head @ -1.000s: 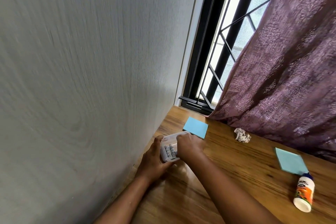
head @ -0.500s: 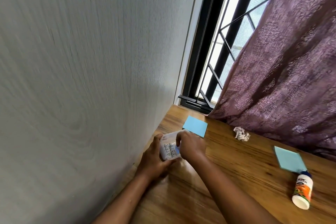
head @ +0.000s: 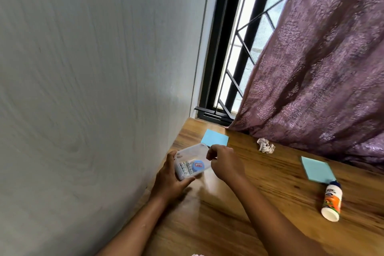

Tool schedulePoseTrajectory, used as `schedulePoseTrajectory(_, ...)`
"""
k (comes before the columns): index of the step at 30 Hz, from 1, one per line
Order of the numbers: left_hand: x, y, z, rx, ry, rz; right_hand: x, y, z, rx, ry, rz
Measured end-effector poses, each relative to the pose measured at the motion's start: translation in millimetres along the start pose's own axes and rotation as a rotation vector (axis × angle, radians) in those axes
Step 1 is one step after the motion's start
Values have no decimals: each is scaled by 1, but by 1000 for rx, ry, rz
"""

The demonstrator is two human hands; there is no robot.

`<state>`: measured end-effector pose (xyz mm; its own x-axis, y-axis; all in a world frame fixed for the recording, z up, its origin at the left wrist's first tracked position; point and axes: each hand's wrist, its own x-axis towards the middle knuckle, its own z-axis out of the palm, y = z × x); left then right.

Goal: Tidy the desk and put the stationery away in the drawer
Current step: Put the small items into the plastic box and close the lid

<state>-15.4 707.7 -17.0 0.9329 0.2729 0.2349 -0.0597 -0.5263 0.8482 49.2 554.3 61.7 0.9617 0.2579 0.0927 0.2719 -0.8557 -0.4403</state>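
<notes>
A small clear plastic box with white sticks and a round blue label inside is held just above the wooden desk, close to the wall. My left hand grips it from below and behind. My right hand pinches the box's right edge near the lid. A blue sticky-note pad lies just behind the box. A second blue pad lies to the right. A white and orange glue bottle lies on its side below that pad.
A crumpled paper ball sits near the purple curtain along the desk's back. A grey wall rises on the left. A barred window stands at the far corner.
The box has tilted up and its top now shows, with the blue label visible. My right hand has slid from on top of the box to its right edge.
</notes>
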Motion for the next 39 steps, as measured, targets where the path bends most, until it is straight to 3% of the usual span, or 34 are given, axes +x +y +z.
schedulePoseTrajectory(5,0,5,15,-61,-7,-7,-15,29,-16,309,21,104)
schedulePoseTrajectory(9,-1,23,44,-117,-27,48,-36,56,-43,540,153,175)
schedulePoseTrajectory(14,-1,70,98,-202,-178,145,-72,108,-86,679,296,314)
schedulePoseTrajectory(20,-21,123,177,-271,-429,224,-126,197,-124,677,535,531)
schedulePoseTrajectory(26,-63,171,246,-298,-725,244,-184,296,-149,447,695,823)
schedulePoseTrajectory(28,-78,186,265,-257,-814,260,-204,327,-154,255,626,941)
schedulePoseTrajectory(30,-91,201,283,-214,-861,268,-221,358,-155,127,446,1022)
schedulePoseTrajectory(34,-108,227,314,-143,-911,260,-243,406,-161,-149,200,1021)
schedulePoseTrajectory(39,-114,248,345,-143,-906,266,-243,450,-192,-111,-128,967)
